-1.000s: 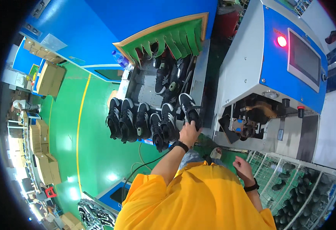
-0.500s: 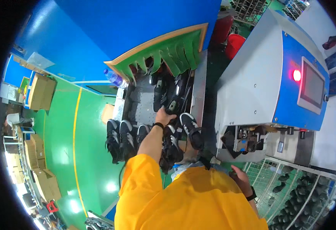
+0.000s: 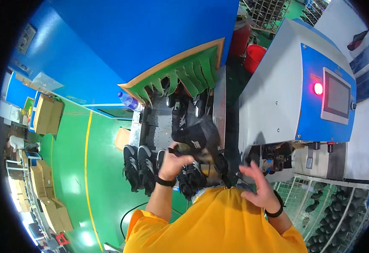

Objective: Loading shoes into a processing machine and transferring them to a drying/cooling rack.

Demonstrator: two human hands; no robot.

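My left hand [image 3: 174,165] is closed around one end of a black shoe [image 3: 193,135], which is smeared by motion above the near end of the conveyor [image 3: 157,126]. Its thumb points right, and its fingertips are partly hidden. Farther back, another black shoe [image 3: 179,116] lies on the conveyor, close to the green strip curtain [image 3: 188,80]. Several black shoes with white trim stand along the near edge, among them a shoe [image 3: 131,168] at the left end and a shoe [image 3: 190,177] beside my left wrist. My right hand [image 3: 261,189] is empty, fingers spread, before the grey and blue machine [image 3: 277,101].
A blue housing [image 3: 159,33] rises over the conveyor, and a bottle [image 3: 129,101] stands at its left corner. The machine carries a lit red lamp [image 3: 318,88] and a screen [image 3: 337,92]. Lower right is a white wire cage [image 3: 336,181] holding dark shoe-shaped pieces.
My left hand has drawn back toward me from the conveyor with the black shoe. My right hand has risen and spread its fingers. The view has shifted slightly.
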